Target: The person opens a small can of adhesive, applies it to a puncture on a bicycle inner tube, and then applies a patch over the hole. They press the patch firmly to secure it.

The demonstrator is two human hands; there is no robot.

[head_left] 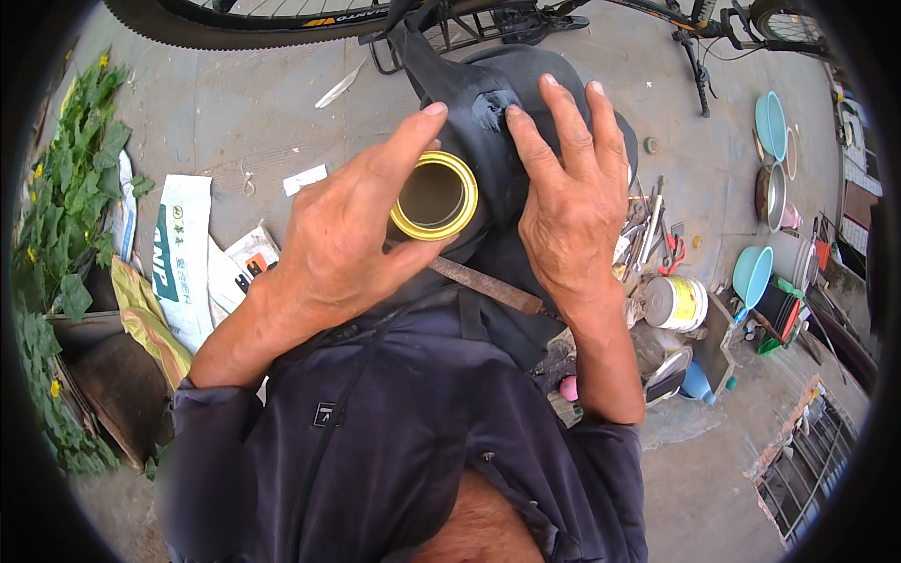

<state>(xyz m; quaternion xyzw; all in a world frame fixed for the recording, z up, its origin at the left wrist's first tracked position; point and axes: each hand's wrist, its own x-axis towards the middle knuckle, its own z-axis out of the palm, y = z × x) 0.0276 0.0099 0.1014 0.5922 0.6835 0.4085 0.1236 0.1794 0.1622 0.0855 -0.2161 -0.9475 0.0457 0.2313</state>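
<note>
My left hand (352, 211) is closed around a small round tin (466, 208) with a gold rim. Its top faces up, and the inside looks dull brown-grey. My right hand (574, 202) has its fingers stretched apart and holds nothing. The right index fingertip rests at the edge of a grey, wet-looking smear (490, 111) on black rubber that looks like an inner tube (460, 84). The rubber lies over my dark-clothed legs. Between my forearms, a flat rusty bar (488, 284) lies across my lap.
A bicycle wheel (253, 33) and frame stand along the far edge. Leafy plants (80, 178) and a white printed sack (183, 253) are at left. Loose hand tools (649, 230), a white bucket (674, 302) and light-blue basins (753, 274) are at right, near a floor grate (807, 469).
</note>
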